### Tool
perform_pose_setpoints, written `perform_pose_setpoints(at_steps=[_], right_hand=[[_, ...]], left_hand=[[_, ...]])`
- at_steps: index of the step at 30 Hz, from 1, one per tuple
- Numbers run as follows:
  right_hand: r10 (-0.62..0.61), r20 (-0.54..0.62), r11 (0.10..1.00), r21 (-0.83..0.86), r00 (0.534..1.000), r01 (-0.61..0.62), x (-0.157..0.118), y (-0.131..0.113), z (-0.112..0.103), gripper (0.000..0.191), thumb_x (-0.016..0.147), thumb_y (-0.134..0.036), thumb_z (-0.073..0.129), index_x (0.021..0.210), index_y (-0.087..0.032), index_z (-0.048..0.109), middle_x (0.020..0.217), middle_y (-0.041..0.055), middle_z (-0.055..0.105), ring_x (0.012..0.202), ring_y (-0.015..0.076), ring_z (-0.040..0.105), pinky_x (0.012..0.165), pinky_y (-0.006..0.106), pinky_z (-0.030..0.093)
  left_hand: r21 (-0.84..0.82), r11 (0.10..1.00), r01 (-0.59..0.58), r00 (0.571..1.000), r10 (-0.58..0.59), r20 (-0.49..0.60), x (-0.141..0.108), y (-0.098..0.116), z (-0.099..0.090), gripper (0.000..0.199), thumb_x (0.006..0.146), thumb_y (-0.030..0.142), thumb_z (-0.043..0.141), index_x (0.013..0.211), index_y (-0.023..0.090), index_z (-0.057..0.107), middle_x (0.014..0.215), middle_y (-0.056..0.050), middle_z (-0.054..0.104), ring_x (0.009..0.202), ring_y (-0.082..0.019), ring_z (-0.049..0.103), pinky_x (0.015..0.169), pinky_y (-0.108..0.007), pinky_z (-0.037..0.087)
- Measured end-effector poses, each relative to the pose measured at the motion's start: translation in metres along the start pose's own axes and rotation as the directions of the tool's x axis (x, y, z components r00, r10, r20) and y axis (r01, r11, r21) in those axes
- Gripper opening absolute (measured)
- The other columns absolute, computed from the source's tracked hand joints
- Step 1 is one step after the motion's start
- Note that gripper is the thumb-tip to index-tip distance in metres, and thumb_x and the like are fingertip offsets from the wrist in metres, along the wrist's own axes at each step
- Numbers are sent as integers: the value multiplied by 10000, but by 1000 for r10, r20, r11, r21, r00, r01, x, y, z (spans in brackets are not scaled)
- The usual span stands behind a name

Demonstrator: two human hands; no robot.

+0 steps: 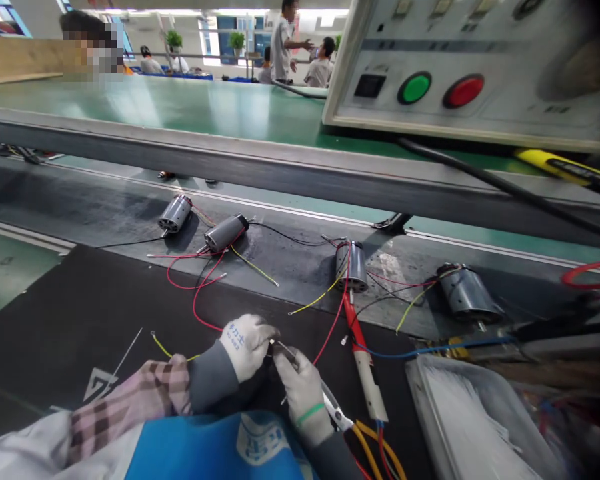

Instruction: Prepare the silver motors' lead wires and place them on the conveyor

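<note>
My left hand [247,343], in a white glove with blue print, is closed with fingertips pinched. My right hand [303,390], gloved in white with a green band at the wrist, is closed just beside it. Between the fingertips sits a small dark piece [286,352] with a pale tip, too small and covered to name. A red wire [200,313] runs down behind my left hand. From under my left sleeve comes a yellow-green wire [163,345] with a ring terminal. Orange-handled scissors or pliers [337,408] lie against my right hand; their tip is hidden.
Several wired motors [225,232] lie along the grey belt [290,267]. A red and white handheld tool [367,373] and a plastic bin [420,393] are on the right. Above stands a green shelf [180,107] with a control box [380,110]. People are in the background.
</note>
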State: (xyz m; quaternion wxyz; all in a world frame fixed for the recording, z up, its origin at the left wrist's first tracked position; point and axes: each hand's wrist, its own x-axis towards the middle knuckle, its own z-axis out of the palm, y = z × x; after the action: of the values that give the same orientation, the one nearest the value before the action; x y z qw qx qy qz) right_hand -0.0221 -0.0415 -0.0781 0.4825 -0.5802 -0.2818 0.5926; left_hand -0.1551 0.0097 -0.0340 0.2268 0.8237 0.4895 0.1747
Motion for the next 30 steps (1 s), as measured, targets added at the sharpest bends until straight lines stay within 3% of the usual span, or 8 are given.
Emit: perform_pose_setpoints(at_steps=[5,11,19,26,30], right_hand=[[-76,-16,975,-210,997,71,-8,-6,-1,338,648,-445,634,761,-127,632,684,53,660,637,169,576,580,258,456],[-100,-20,958,-271,995,90,-10,-7,1,296,680,-420,596,773,-141,627,702,56,666,656,177,584,597,259,457],[-112,-41,959,-267,993,97,-8,-1,1,330,677,-449,586,769,-135,624,653,43,636,593,157,552,547,251,444],[-91,-60,973,-219,994,76,-9,-5,4,299,653,-422,607,757,-142,625,655,41,641,606,164,554,576,263,450],[-88,-15,964,-254,996,81,-9,-12,5,239,674,-356,574,774,-144,623,715,53,662,681,190,580,615,272,459]], left_hand=[[133,989,59,998,-59,-2,-2,1,-4,245,730,186,436,848,216,648,815,-48,598,820,-183,547,750,-296,437],[262,962,73,996,-82,25,-2,4,-7,235,742,217,433,860,221,635,814,-58,575,802,-204,527,706,-312,429],[253,962,104,994,-110,13,-1,3,-5,252,761,213,428,925,226,620,846,-56,574,830,-195,519,736,-306,420],[364,930,-54,994,14,110,-2,5,-9,242,806,257,404,924,233,614,855,-70,571,785,-216,513,663,-339,423],[369,903,-221,963,143,227,1,12,-2,237,815,289,406,938,234,601,883,-73,570,772,-213,508,628,-328,423]])
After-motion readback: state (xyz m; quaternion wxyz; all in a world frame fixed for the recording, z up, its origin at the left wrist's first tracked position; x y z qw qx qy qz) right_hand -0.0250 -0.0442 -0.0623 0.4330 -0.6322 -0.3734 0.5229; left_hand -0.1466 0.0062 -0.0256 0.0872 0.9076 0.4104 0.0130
